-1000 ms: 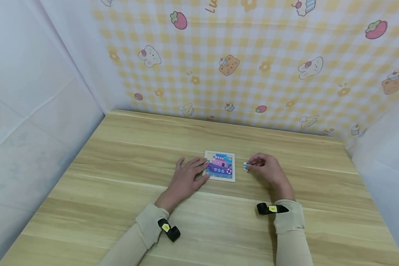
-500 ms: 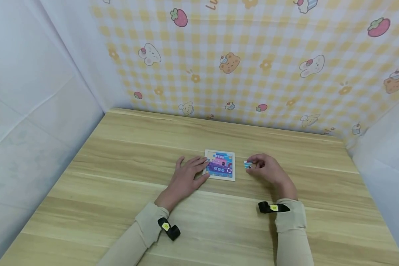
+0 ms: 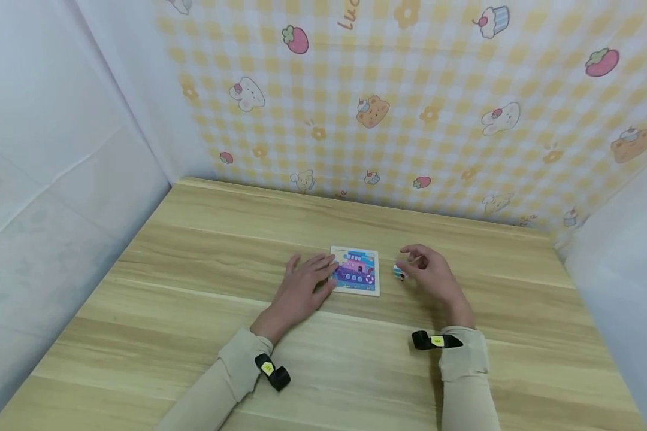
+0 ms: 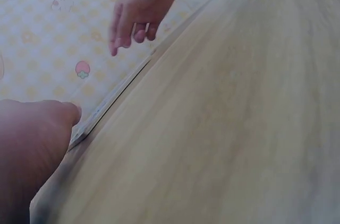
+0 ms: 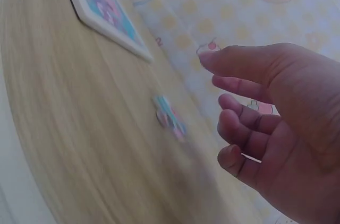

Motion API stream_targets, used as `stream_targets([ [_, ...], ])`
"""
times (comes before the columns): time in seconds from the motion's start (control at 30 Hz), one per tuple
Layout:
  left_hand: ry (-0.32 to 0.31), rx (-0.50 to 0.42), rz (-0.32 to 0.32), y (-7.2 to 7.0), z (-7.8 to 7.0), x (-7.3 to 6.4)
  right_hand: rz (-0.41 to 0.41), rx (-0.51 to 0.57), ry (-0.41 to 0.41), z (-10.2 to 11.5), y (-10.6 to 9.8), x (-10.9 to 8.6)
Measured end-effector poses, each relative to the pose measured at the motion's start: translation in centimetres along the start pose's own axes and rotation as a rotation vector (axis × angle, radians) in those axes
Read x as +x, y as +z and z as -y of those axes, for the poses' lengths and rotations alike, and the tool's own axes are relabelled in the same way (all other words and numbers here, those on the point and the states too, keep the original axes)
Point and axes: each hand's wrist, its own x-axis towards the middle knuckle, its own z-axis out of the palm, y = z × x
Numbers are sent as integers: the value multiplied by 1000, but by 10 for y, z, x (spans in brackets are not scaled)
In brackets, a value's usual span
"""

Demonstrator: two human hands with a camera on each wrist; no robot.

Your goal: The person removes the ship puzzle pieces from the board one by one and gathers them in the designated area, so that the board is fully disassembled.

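A square jigsaw puzzle [image 3: 356,269] with a white frame and a pink-and-purple ship picture lies flat on the table. My left hand [image 3: 304,287] rests on its left edge, fingers spread, fingertips over the frame. A small blue-and-white puzzle piece [image 3: 398,272] lies on the table right of the frame; in the right wrist view the piece [image 5: 170,118] is blurred. Just above and beside it hovers my right hand [image 3: 431,275], thumb and fingers apart. That right hand [image 5: 287,112] has nothing between its fingers in its own wrist view.
The wood-grain table [image 3: 323,371] ends at a yellow checked curtain [image 3: 323,108] along the back. A pale wall covering [image 3: 48,209] stands on the left, and another white sheet [image 3: 625,269] on the right.
Half a second ago my right hand pinched the puzzle piece; now its fingers have parted and the piece lies free on the table. My left hand has stayed on the frame.
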Motion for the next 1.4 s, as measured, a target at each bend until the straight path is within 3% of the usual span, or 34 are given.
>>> stream_targets([
  [0.2, 123, 1, 81, 12, -7, 4, -16, 1, -53, 12, 28, 11],
  [0.53, 231, 19, 166, 23, -10, 9, 111, -112, -126, 29, 77, 32],
  [0.7, 228, -1, 181, 22, -9, 9, 149, -210, -158, 31, 85, 35],
  [0.97, 199, -11, 174, 17, -9, 9, 198, -250, -175, 38, 84, 38],
  [1.4, 192, -34, 162, 17, -5, 20, 170, -265, -135, 44, 78, 52],
])
